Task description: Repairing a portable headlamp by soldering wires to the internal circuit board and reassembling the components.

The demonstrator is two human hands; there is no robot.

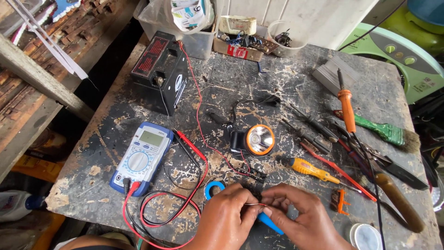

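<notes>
Along the far edge of the worn table (296,69) stood the containers: a clear plastic tub (185,28) holding a crumpled bag and paper packets, a small cardboard box (238,46) filled with loose electrical parts, and a round clear cup (283,38) with a small dark part inside. A shallow round tin (366,236) sat at the near right corner; its contents could not be told.

At the near edge, the left hand (226,220) and right hand (303,217) met fingertip to fingertip, both pinched narrowly on a thin wire (255,203) stretched between them. A blue-handled tool (270,223) lay under the right hand. A roll of blue tape (213,189) lay just beyond the left hand, touching its knuckles. The headlamp (259,139) rested farther in, near the table's middle, with the multimeter (141,157) towards the left edge.
</notes>
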